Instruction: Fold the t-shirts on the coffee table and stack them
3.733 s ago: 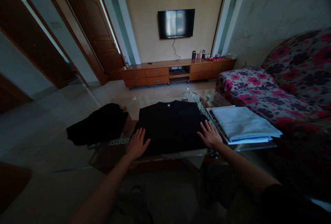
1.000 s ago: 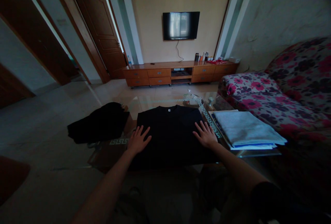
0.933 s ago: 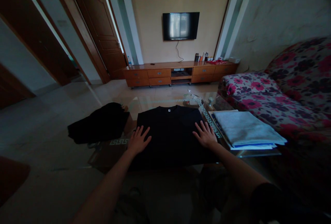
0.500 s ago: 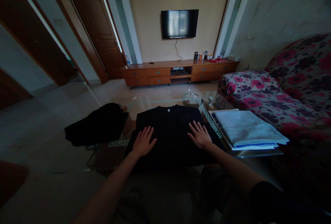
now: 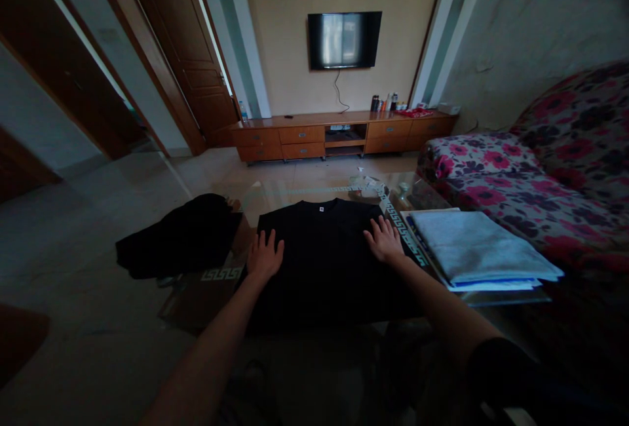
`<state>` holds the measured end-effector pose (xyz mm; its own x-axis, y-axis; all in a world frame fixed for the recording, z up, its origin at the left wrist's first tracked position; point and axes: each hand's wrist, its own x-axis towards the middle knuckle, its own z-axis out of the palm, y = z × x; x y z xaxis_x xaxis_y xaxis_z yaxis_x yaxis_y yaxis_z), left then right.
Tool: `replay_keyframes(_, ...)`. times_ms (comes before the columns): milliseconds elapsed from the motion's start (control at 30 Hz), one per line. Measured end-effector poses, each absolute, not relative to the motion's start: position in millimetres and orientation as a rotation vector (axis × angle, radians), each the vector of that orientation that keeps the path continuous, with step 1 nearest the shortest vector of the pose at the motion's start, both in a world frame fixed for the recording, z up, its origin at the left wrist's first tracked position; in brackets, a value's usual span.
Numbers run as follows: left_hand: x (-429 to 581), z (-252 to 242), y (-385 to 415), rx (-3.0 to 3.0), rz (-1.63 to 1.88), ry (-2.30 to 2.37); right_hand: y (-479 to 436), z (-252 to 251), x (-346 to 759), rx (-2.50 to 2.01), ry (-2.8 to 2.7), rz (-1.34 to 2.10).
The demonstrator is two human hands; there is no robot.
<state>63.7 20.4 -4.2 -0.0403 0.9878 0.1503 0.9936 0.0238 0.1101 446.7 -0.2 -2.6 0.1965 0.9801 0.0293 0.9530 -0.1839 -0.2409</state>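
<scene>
A black T-shirt [image 5: 322, 249] lies flat on a glass coffee table [image 5: 285, 193], its collar pointing away from me. My left hand [image 5: 264, 255] rests flat on the shirt's left edge with fingers spread. On the shirt's right edge, near the shoulder, my right hand [image 5: 384, 240] lies flat, fingers apart. Neither hand holds anything.
A crumpled black garment [image 5: 181, 242] sits at the table's left end. A stack of folded grey and blue cloth [image 5: 479, 252] lies at the right end. A floral sofa [image 5: 531, 170] stands to the right. A wooden TV cabinet [image 5: 339, 134] and a wall TV [image 5: 344, 39] are ahead.
Both hands have slid farther up the shirt toward the collar and slightly outward to its side edges. They stay flat on the cloth.
</scene>
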Motion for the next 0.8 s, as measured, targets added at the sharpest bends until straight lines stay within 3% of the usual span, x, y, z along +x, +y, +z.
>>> replay_keyframes(400,33.0,-6.1,120.9,-1.960,-0.487,-2.501,110.5,-21.3,490.3,-2.379,-1.443,0.243)
replay_keyframes(800,39.6,7.7,150.1,-2.014,-0.769,-2.411,144.1,-24.2,504.4,-2.113,-1.558,0.212)
